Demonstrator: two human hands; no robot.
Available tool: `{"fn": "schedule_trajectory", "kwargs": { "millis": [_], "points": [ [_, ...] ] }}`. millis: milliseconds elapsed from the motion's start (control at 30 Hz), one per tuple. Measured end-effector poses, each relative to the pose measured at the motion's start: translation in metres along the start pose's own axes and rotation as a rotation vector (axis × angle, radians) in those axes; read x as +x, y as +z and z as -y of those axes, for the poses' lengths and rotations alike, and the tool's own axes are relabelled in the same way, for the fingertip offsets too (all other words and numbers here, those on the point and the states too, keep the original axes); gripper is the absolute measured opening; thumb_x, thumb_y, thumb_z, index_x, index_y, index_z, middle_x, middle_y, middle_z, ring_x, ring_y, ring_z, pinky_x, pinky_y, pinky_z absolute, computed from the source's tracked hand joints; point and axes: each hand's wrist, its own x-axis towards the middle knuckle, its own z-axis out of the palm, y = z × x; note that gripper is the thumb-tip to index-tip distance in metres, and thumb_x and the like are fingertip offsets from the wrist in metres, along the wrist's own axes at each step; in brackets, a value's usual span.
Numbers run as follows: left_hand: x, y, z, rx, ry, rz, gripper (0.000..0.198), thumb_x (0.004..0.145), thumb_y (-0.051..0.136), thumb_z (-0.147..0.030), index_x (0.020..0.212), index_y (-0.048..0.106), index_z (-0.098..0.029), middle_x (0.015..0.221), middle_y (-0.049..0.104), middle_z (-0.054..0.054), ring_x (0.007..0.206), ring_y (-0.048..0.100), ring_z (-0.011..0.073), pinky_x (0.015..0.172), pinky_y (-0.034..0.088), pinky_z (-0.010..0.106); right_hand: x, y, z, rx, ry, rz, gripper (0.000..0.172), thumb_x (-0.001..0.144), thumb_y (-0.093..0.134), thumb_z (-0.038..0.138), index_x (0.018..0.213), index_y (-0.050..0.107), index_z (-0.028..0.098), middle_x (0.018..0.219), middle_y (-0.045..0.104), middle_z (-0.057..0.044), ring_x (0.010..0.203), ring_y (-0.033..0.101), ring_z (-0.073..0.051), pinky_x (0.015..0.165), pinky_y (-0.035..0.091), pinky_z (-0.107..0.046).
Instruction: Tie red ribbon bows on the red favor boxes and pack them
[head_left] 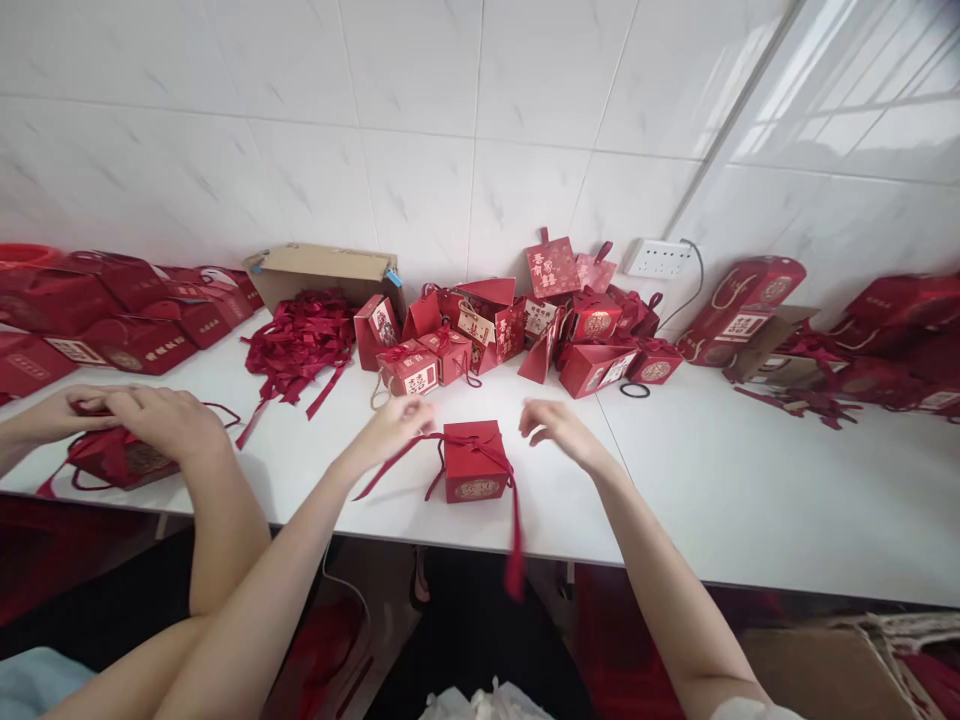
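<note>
A red gift box (475, 460) with a gold emblem on its front sits on the white table before me. A dark red ribbon (480, 445) is tied across its top, one tail lying to the left and the other hanging over the table's front edge, blurred. My left hand (397, 425) is up beside the box's left side, fingers loosely bent and partly blurred, close to the left ribbon tail; I see no firm grip on it. To the right of the box, my right hand (559, 430) hovers apart from it, its fingers curved and holding nothing.
A tangled pile of red ribbons (304, 340) spills from a cardboard box (330, 262). Several red gift boxes (480, 335) stand along the wall, near a black ring (634, 390) and a power strip (658, 260). At left, another person's hands (150, 415) rest on a ribboned box (124, 455).
</note>
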Motion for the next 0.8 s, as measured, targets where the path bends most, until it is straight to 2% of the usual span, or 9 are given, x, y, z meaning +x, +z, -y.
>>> {"fn": "schedule_trajectory", "kwargs": {
  "millis": [67,133,233,367,500,633,700,800],
  "points": [
    [-0.004,0.018,0.016,0.225,0.060,-0.012,0.023,0.070,0.063,-0.040,0.079,0.062,-0.019,0.088,0.064,0.005,0.086,0.059,0.0212,0.078,0.043,0.030,-0.006,0.017,-0.014,-0.333,0.064,0.022,0.038,0.073,0.059,0.055,0.062,0.052,0.019,0.063,0.057,-0.001,0.060,0.051,-0.015,0.055,0.038,-0.027],
    [-0.008,0.030,0.024,0.310,0.086,-0.016,0.024,0.073,0.061,-0.040,0.088,0.060,-0.021,0.097,0.062,0.005,0.092,0.057,0.0219,0.081,0.042,0.030,-0.014,0.031,-0.024,-0.481,0.076,0.037,0.036,0.073,0.059,0.055,0.067,0.050,0.020,0.065,0.058,-0.001,0.061,0.051,-0.015,0.056,0.037,-0.027],
    [-0.017,0.033,0.024,0.352,0.058,0.071,0.020,0.077,0.057,-0.040,0.084,0.058,-0.021,0.089,0.063,0.003,0.080,0.058,0.0196,0.072,0.042,0.028,-0.027,0.037,-0.029,-0.469,0.085,0.065,0.033,0.075,0.059,0.051,0.072,0.048,0.021,0.068,0.059,0.001,0.061,0.052,-0.014,0.055,0.037,-0.026],
    [-0.035,0.028,0.011,0.398,-0.049,0.241,0.026,0.078,0.056,-0.046,0.073,0.057,-0.021,0.066,0.059,-0.002,0.056,0.052,0.0141,0.055,0.037,0.023,-0.040,0.028,-0.025,-0.475,0.153,0.062,0.028,0.077,0.058,0.048,0.073,0.051,0.021,0.060,0.052,0.003,0.055,0.048,-0.013,0.051,0.033,-0.025],
    [-0.047,0.032,0.005,0.311,-0.192,0.422,0.037,0.078,0.053,-0.053,0.063,0.052,-0.019,0.054,0.050,-0.005,0.044,0.040,0.0096,0.044,0.029,0.022,-0.045,0.025,-0.016,-0.602,0.097,0.004,0.026,0.077,0.060,0.043,0.067,0.049,0.021,0.065,0.053,0.001,0.060,0.048,-0.014,0.056,0.034,-0.026],
    [-0.045,0.039,0.009,0.173,-0.272,0.493,0.037,0.076,0.056,-0.052,0.064,0.052,-0.018,0.054,0.047,-0.005,0.041,0.039,0.0074,0.040,0.027,0.020,-0.050,0.027,-0.009,-0.622,0.081,0.029,0.025,0.078,0.059,0.036,0.063,0.047,0.021,0.072,0.057,-0.001,0.066,0.050,-0.015,0.060,0.036,-0.027],
    [-0.045,0.044,0.013,0.084,-0.295,0.500,0.036,0.076,0.057,-0.051,0.063,0.051,-0.018,0.050,0.047,-0.006,0.040,0.042,0.0076,0.041,0.030,0.020,-0.056,0.026,-0.007,-0.605,0.121,0.036,0.023,0.079,0.058,0.035,0.064,0.047,0.021,0.068,0.057,-0.001,0.061,0.050,-0.015,0.057,0.035,-0.027],
    [-0.054,0.059,0.017,-0.029,-0.312,0.435,0.036,0.079,0.054,-0.050,0.063,0.046,-0.019,0.039,0.047,-0.007,0.035,0.044,0.0088,0.041,0.031,0.019,-0.071,0.021,-0.009,-0.612,0.136,0.011,0.023,0.079,0.058,0.035,0.063,0.048,0.021,0.068,0.056,-0.001,0.061,0.050,-0.015,0.057,0.036,-0.028]
  ]
}}
